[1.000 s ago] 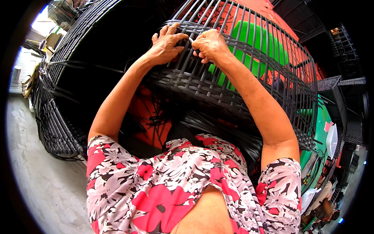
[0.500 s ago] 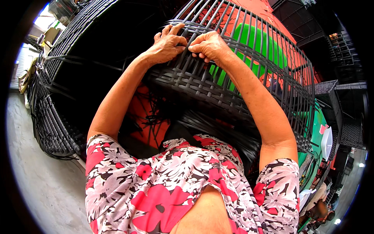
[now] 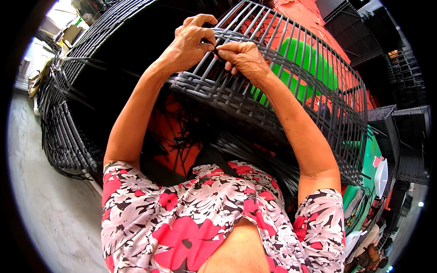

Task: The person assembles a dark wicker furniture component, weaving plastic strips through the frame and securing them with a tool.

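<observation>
A dark grey woven wicker frame (image 3: 236, 101) with upright bars stands tilted in front of me. Its lower edge is a dense weave, and another woven band crosses the bars higher up. At its upper left part, my left hand (image 3: 191, 43) pinches a short dark wicker strand (image 3: 216, 53) between thumb and forefinger. Close beside it, my right hand (image 3: 246, 61) has thumb and forefinger closed on the same strand, its other fingers curled over the bars. The fingertips of both hands almost meet. Where the strand runs behind the fingers is hidden.
At left stands a large dark woven piece (image 3: 68, 136) with loose strands tied round it. A green shape (image 3: 314, 68) and a red surface (image 3: 291, 9) show through the bars. Dark strands (image 3: 246, 148) lie below the frame. More woven furniture (image 3: 409, 136) stands at right.
Both hands have shifted slightly, the left rising and tipping up, while a dark strand now shows between the fingertips. The whole view has shifted a little.
</observation>
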A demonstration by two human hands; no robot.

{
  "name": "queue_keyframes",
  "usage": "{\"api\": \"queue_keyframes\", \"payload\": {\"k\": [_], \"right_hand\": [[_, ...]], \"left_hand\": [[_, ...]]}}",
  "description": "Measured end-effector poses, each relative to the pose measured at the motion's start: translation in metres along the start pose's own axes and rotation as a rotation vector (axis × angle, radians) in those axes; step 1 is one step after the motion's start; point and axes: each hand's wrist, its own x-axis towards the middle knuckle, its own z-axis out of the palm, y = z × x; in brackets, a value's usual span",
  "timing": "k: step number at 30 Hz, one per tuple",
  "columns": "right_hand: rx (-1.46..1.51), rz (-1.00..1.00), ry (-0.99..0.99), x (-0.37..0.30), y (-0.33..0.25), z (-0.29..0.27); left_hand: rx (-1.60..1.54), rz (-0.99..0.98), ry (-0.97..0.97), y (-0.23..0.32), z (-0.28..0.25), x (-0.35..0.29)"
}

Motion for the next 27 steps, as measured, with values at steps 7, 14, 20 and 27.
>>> {"api": "queue_keyframes", "payload": {"k": [7,14,20,27], "right_hand": [[0.006,0.146,0.173,0.011,0.007,0.014],[-0.065,0.208,0.276,0.007,-0.004,0.023],[-0.043,0.201,0.269,-0.005,-0.007,0.021],[-0.048,0.163,0.141,0.011,0.005,0.015]], "left_hand": [[-0.073,-0.335,-0.022,-0.034,0.038,-0.031],[-0.174,-0.373,-0.16,-0.045,0.046,-0.029],[-0.4,-0.386,-0.166,-0.042,0.046,-0.026],[-0.373,-0.296,-0.147,-0.052,0.056,-0.028]]}}
